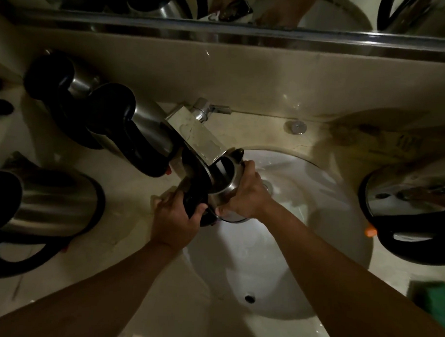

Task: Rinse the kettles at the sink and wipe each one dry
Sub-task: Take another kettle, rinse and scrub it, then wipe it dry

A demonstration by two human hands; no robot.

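Steel kettle (226, 183) held tilted over the back left edge of the white sink (263, 258), open mouth right under the flat chrome faucet (197, 137). Left hand (175, 217) wrapped round the black handle at the kettle's near side, fingers curled over it. Right hand (246, 192) clasped round the steel body, fingertips up at the rim by the spout, thumb low near the base. Whether water is running, too dim to tell. On the beige desk (245, 76), three more steel kettles with black handles at the left: far-left kettle (65, 82) at the back, middle kettle (132, 130) just beside the faucet and overlapping it, near-left kettle (43, 212) closer to the front. Right kettle (411, 212) beside the sink's right rim, lid open, orange tab (370, 232) at its edge. Green cloth (433, 299) at the near right corner. Mirror (222, 7) along the back, reflecting kettles.
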